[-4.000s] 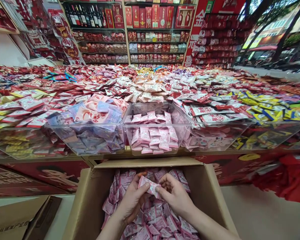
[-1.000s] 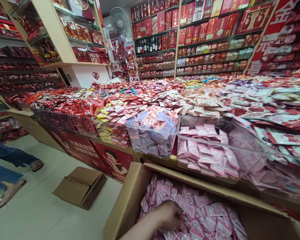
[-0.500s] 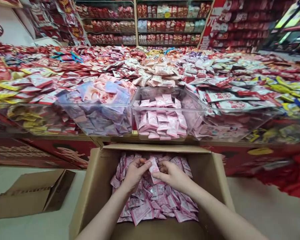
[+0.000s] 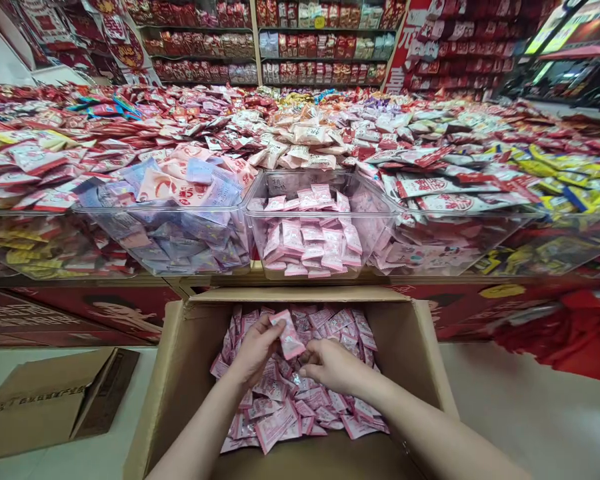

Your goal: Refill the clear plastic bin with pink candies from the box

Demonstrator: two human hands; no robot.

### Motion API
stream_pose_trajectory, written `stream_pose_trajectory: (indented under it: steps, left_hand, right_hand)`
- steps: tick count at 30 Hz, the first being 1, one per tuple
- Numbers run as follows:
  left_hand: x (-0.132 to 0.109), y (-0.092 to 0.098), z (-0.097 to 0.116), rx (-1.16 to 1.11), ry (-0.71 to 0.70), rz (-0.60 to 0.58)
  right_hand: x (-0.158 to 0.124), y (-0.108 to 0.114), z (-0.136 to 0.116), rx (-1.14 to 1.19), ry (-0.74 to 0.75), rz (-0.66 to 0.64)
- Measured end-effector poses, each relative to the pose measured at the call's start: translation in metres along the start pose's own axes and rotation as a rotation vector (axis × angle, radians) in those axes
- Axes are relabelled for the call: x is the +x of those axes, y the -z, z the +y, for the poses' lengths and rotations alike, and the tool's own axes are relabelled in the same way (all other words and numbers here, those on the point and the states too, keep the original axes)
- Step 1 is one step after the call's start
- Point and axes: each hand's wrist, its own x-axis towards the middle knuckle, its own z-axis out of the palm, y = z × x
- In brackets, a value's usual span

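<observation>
A small pink-and-white snack packet (image 4: 289, 338) is pinched at its upper left between the thumb and fingers of my left hand (image 4: 253, 352). My right hand (image 4: 333, 365) is close by on the right, near the packet's lower end. Its fingers are curled in, and I cannot make out what, if anything, is between them. Both hands are inside an open cardboard box (image 4: 433, 373), over a heap of similar pink packets (image 4: 275, 420).
Beyond the box, a clear plastic bin (image 4: 320, 215) holds neatly stacked pink packets. Neighbouring bins hold lilac packets (image 4: 180, 233) and red-and-white packets (image 4: 445, 200). A flattened carton (image 4: 40, 400) lies on the floor at left; red cloth (image 4: 575, 340) is at right.
My left hand has drawn the packet slightly left, and it now shows more fully. My right hand has shifted off the packet's face and down, its fingers curling. The camera view has shifted slightly.
</observation>
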Motion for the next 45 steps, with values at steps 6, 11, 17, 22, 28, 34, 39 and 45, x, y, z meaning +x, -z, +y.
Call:
stream_pose_trajectory:
  steps: [6, 11, 17, 22, 28, 34, 39, 45]
  left_hand:
    - [0.016, 0.022, -0.004, -0.02, 0.058, 0.143]
    - [0.015, 0.022, -0.016, 0.058, 0.065, 0.112]
    - [0.012, 0.018, -0.02, 0.183, 0.028, 0.063]
    - [0.013, 0.018, -0.02, 0.227, 0.01, 0.067]
    - [0.006, 0.011, -0.008, 0.177, 0.035, 0.027]
    - [-0.007, 0.001, -0.001, 0.055, 0.291, -0.169]
    - [-0.006, -0.003, -0.002, -0.026, 0.265, -0.139]
    - [-0.004, -0.003, 0.003, -0.002, 0.075, -0.022]
  right_hand:
    - [0.028, -0.003, 0.021, -0.374, -0.184, 0.139]
    - [0.042, -0.014, 0.036, -0.44, -0.245, 0.143]
    - [0.037, -0.022, 0.034, -0.492, -0.185, 0.163]
    - [0.034, -0.022, 0.035, -0.477, -0.226, 0.182]
    - [0.028, -0.006, 0.016, -0.175, -0.059, 0.275]
    - [0.025, -0.004, 0.0, 0.934, -0.017, 0.18]
    - [0.02, -0.003, -0.006, 1.142, -0.012, 0.231]
    - [0.018, -0.002, -0.011, 1.138, -0.035, 0.271]
